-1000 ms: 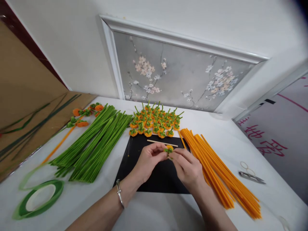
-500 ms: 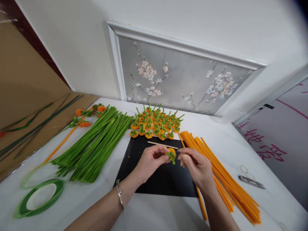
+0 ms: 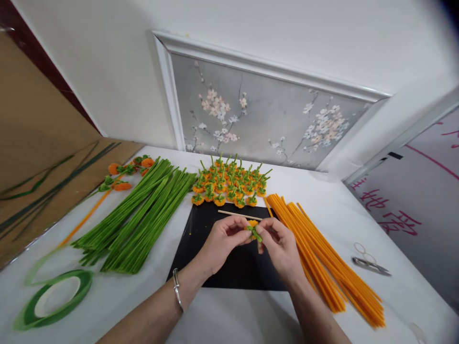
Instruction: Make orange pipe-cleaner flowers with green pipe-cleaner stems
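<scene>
Between my hands is a small orange pipe-cleaner flower (image 3: 253,223) with green pieces at its base, held above a black mat (image 3: 193,258). My left hand (image 3: 226,239) pinches it from the left side. The fingers of my right hand (image 3: 278,242) are closed on its green part from the right. Just beyond the hands lies a thin wooden stick (image 3: 233,214) on the mat. Several finished-looking orange flowers (image 3: 231,184) with green stems stand in rows behind the mat.
Green pipe cleaners (image 3: 143,220) lie in a pile on the left, orange ones (image 3: 322,258) on the right. Green tape (image 3: 53,298) rests at front left. Small scissors (image 3: 371,266) lie far right. Loose orange flowers (image 3: 124,185) sit at back left, before the wall.
My right hand has moved left and now grips the green part of the flower; before, it was apart from it. The left hand keeps its pinch. The whole view has shifted slightly.
</scene>
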Demonstrator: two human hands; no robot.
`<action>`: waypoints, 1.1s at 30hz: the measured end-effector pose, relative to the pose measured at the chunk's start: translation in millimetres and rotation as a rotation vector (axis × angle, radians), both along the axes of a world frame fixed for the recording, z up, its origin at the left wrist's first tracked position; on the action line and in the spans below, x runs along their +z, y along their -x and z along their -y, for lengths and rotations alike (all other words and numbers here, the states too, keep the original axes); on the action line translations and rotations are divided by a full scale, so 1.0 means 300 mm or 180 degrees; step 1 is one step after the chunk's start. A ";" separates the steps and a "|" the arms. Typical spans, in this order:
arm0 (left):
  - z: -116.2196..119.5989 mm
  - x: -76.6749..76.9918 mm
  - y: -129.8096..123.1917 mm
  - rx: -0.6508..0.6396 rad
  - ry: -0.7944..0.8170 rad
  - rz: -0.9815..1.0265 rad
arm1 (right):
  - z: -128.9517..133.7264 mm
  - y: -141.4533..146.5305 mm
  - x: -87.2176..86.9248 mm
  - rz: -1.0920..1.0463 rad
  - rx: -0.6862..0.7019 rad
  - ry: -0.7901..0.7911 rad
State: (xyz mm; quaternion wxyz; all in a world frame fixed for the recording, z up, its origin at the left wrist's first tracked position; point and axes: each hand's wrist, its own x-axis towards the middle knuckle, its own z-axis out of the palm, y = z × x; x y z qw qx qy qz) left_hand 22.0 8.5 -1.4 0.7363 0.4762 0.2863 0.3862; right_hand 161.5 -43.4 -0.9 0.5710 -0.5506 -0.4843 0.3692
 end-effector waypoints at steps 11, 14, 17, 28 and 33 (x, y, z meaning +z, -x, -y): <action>0.046 0.016 -0.004 0.0467 0.0275 0.0006 | 0.031 0.005 -0.079 0.0394 -0.0173 -0.0331; 0.047 0.008 -0.003 0.0533 0.0213 -0.0001 | 0.028 0.026 -0.086 -0.0030 -0.0159 -0.0009; 0.047 0.003 -0.002 0.0560 0.0141 -0.0004 | 0.026 0.039 -0.090 -0.0341 -0.0194 0.0103; 0.044 0.000 0.003 0.0147 0.0041 0.0014 | 0.030 0.033 -0.105 -0.0030 -0.0257 -0.0313; 0.038 -0.012 0.011 0.0082 -0.0445 -0.0105 | 0.031 0.006 -0.096 0.0902 -0.0146 -0.0685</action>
